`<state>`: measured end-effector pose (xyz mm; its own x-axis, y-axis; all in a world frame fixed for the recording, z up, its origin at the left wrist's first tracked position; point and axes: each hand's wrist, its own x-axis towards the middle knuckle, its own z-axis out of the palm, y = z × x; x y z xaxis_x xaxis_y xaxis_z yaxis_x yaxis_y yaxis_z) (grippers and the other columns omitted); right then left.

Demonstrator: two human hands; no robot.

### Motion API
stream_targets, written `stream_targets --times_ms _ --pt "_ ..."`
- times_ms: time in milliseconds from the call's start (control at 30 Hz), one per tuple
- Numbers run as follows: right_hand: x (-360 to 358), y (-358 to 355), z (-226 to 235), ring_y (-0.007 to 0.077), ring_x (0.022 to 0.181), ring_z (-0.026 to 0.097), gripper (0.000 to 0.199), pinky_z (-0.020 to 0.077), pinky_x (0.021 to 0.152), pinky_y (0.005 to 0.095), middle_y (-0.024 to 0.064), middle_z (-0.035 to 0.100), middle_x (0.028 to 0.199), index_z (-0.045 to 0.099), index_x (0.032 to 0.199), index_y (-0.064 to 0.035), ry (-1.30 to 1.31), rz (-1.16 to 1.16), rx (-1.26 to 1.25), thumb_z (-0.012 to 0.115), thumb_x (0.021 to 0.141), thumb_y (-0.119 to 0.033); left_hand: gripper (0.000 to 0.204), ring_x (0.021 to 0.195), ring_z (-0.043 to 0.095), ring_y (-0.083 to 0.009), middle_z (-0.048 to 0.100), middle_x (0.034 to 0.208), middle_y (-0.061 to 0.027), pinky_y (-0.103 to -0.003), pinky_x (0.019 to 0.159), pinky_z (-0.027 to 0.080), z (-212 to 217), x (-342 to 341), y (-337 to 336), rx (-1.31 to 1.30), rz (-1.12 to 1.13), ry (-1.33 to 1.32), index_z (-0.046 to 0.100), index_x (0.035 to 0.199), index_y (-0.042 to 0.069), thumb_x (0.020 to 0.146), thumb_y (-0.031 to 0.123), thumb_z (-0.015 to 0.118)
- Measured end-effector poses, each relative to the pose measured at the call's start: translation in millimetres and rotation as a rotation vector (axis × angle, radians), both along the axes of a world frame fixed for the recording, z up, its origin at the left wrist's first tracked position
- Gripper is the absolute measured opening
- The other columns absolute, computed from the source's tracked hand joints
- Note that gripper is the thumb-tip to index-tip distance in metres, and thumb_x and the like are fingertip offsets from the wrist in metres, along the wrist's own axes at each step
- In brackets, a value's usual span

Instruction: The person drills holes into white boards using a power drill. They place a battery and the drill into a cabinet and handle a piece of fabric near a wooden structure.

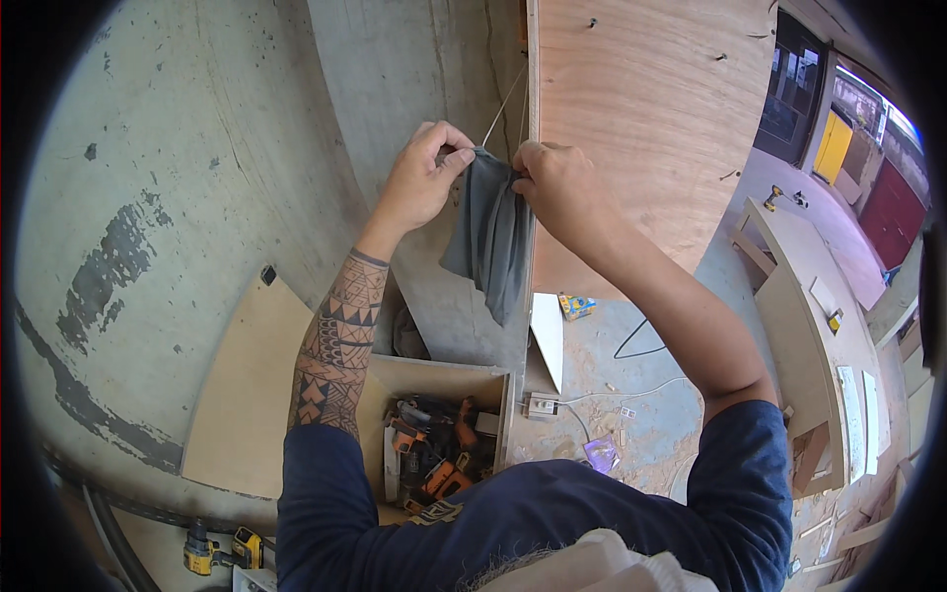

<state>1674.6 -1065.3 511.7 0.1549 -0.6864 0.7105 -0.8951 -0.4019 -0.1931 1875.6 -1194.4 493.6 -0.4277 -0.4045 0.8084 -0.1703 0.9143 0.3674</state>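
A dark grey cloth (488,232) hangs in loose folds in front of me, its lower edge uneven. My left hand (419,178), at the end of a tattooed forearm, is closed in a pinch on the cloth's upper left corner. At the upper right edge, the curled fingers of my right hand (557,183) grip the same cloth. A thin white cord (506,104) runs up from behind its top edge toward a large plywood panel (651,109). My right hand and forearm overlap that panel's left side.
Below stands an open wooden box (439,375) of orange and black power tools. Yellow drills (200,549) lie at lower left, beside a thick black hose (113,538). A socket box (541,406) and cables lie among wood shavings. At right is a long workbench (819,296).
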Motion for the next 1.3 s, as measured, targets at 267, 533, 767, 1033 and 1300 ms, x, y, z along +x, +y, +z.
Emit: stream_targets --times_ms 267,533,767,1033,1300 --pt "-10 15 -15 0.0346 0.076 0.071 0.022 0.0575 0.071 0.0406 0.0173 0.072 0.083 0.071 0.101 0.0031 -0.096 0.145 -0.1 0.078 0.085 -0.011 0.016 0.079 0.064 -0.0165 0.065 0.096 -0.0083 -0.032 0.069 0.054 -39 -11 -23 0.359 -0.014 -0.073 0.067 0.106 0.002 0.102 0.017 0.067" --pt "-76 135 -36 0.0242 0.082 0.076 0.03 0.06 0.075 0.0331 0.0193 0.077 0.089 0.072 0.109 0.0072 -0.535 0.107 0.134 0.077 0.094 -0.019 0.038 0.111 0.069 -0.0238 0.063 0.129 -0.0158 -0.037 0.099 0.056 -76 -18 -52 0.811 -0.061 0.262 0.056 0.134 -0.006 0.108 0.021 0.06" --pt "-187 278 -155 0.0177 0.09 0.074 0.03 0.0592 0.085 0.0302 0.0124 0.076 0.099 0.073 0.112 0.006 -1.056 -0.583 -0.119 0.074 0.099 -0.021 0.04 0.116 0.064 -0.0222 0.063 0.13 -0.0128 -0.037 0.102 0.055 -217 1 -17 0.947 -0.001 0.28 0.057 0.134 -0.008 0.106 0.021 0.062" --pt "-299 341 -246 0.0113 0.08 0.065 0.036 0.0536 0.081 0.0277 0.0033 0.068 0.085 0.071 0.11 0.0002 -1.614 -0.749 -0.306 0.075 0.098 -0.034 0.013 0.067 0.056 -0.008 0.061 0.074 0.0009 -0.024 0.062 0.047 -387 -60 155 1.51 0.113 -0.312 0.067 0.101 0.004 0.101 0.016 0.063" --pt "-536 284 -254 0.0101 0.084 0.061 0.031 0.0517 0.082 0.0274 0.0015 0.066 0.089 0.073 0.111 -0.0005 -1.393 -0.544 -0.171 0.072 0.1 -0.029 0.022 0.074 0.068 -0.0139 0.072 0.081 -0.0051 -0.03 0.07 0.054 -438 -290 194 1.251 -0.207 -0.442 0.072 0.098 0.002 0.101 0.022 0.063"
